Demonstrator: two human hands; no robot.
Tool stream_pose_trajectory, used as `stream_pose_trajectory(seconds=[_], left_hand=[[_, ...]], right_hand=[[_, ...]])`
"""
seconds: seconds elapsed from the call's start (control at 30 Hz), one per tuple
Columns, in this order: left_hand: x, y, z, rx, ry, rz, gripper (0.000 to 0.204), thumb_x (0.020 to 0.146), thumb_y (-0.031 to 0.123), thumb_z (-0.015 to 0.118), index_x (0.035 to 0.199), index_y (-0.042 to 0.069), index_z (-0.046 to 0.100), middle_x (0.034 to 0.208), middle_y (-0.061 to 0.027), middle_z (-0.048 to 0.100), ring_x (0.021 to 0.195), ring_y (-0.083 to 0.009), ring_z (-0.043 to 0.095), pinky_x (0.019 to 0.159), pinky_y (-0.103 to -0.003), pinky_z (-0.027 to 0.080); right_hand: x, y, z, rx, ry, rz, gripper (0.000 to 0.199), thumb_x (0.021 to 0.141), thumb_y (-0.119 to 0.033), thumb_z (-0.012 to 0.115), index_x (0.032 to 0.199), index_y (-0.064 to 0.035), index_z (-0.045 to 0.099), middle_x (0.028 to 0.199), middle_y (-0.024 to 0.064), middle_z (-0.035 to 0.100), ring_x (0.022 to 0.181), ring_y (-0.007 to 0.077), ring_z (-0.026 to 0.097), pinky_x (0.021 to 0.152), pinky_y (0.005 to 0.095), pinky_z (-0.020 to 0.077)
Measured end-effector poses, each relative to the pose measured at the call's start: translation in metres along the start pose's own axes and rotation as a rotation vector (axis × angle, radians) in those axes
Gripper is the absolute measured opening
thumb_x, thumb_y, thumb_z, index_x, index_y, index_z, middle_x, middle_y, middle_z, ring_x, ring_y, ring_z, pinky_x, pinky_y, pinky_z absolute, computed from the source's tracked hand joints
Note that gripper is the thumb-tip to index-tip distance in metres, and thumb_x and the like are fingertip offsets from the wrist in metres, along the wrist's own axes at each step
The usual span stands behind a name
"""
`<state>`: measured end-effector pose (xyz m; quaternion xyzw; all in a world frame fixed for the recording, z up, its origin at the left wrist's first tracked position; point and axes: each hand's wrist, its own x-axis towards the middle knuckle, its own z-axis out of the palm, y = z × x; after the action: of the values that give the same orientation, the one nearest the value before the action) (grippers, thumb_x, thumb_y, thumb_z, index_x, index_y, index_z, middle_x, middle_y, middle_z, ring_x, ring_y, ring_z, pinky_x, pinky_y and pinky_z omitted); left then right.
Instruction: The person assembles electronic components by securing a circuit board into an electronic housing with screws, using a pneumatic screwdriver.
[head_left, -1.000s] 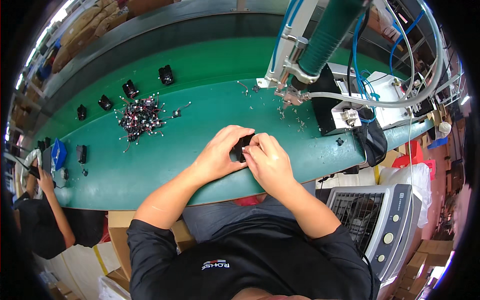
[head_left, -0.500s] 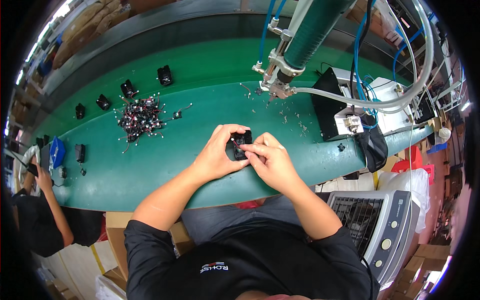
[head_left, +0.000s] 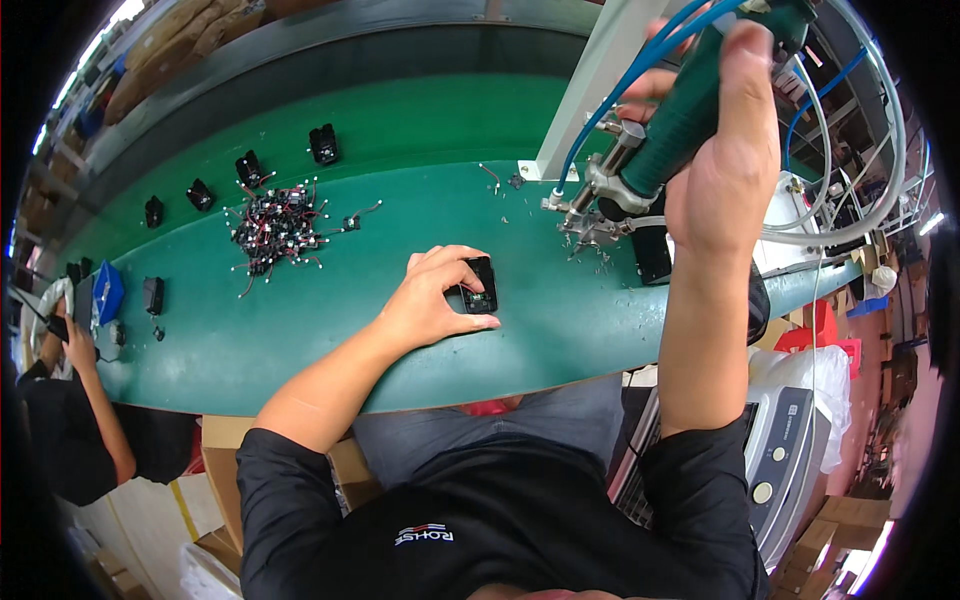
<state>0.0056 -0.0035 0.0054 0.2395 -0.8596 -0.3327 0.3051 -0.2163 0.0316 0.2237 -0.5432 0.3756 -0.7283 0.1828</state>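
Observation:
On the green tabletop, my left hand [head_left: 424, 303] holds a small open black plastic housing [head_left: 487, 279], with fingers at its far side and inside it and the thumb near its front edge. Part of a small green board shows inside the housing. Raised at the upper right, my right hand [head_left: 722, 190] is wrapped round the thick green body of a hanging air screwdriver [head_left: 662, 152]. Its metal nozzle end [head_left: 592, 232] hangs over the table to the right of the housing, tilted down to the left.
A heap of small black parts with wires [head_left: 275, 232] lies left of my hands. Several black housings [head_left: 323, 144] stand along the back. Loose screws lie near the nozzle. A blue bin [head_left: 108, 293] and a co-worker's hand [head_left: 78, 345] are at far left.
My right hand has left the housing and risen to take hold of the screwdriver, whose body has shifted right. My left hand stays on the housing, its fingers now reaching inside.

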Motion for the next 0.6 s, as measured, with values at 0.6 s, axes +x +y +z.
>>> stream_pose_trajectory(seconds=[0.6], left_hand=[[-0.003, -0.006, 0.004, 0.089, 0.007, 0.073, 0.041, 0.066, 0.037, 0.092, 0.081, 0.005, 0.072, 0.125, -0.0116, 0.064, 0.108, -0.0305, 0.059, 0.093, -0.040, 0.043]], right_hand=[[-0.082, 0.038, 0.039, 0.044, -0.065, 0.108, 0.111, 0.087, -0.090, 0.019, 0.127, 0.0093, 0.047, 0.066, 0.0131, 0.059, 0.054, 0.0193, 0.059, 0.054, 0.0322, 0.0578]])
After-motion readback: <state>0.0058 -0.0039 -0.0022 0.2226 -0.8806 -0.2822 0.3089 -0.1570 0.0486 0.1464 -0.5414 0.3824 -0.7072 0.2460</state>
